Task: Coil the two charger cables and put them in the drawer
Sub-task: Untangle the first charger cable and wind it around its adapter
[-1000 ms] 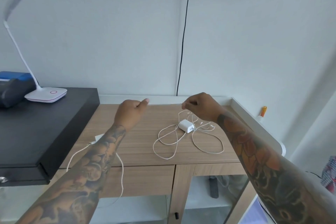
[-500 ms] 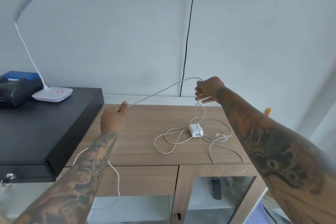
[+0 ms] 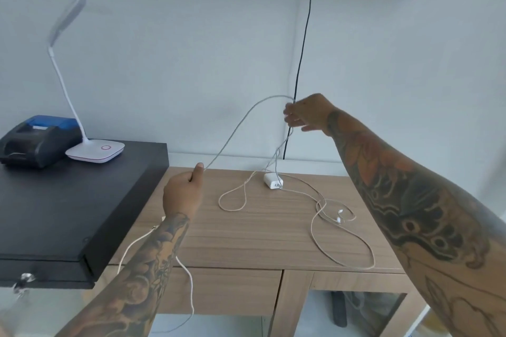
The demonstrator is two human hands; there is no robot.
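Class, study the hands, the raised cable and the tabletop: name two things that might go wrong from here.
1. The right hand lifts the white cable above the charger plug; pulling higher could drag the plug off the wooden table.
2. The loose loops cross each other, so hauling from the left hand may tighten a knot.

The cable [image 3: 235, 128] strung between the hands is pale grey-white, and the charger block [image 3: 272, 180] is white. The table [image 3: 246, 238] is light brown with a fine horizontal wood grain. Beside it, the cash drawer box [image 3: 68, 208] is matte black. The desk lamp [image 3: 94, 149] is white with a small red ring on its base. The printer [image 3: 38, 139] is black with a blue top. A black cord [image 3: 304, 44] runs down the pale grey-white wall [image 3: 178, 49]. Both forearms carry dense dark tattoos, the right forearm [image 3: 405, 200] with orange patches.
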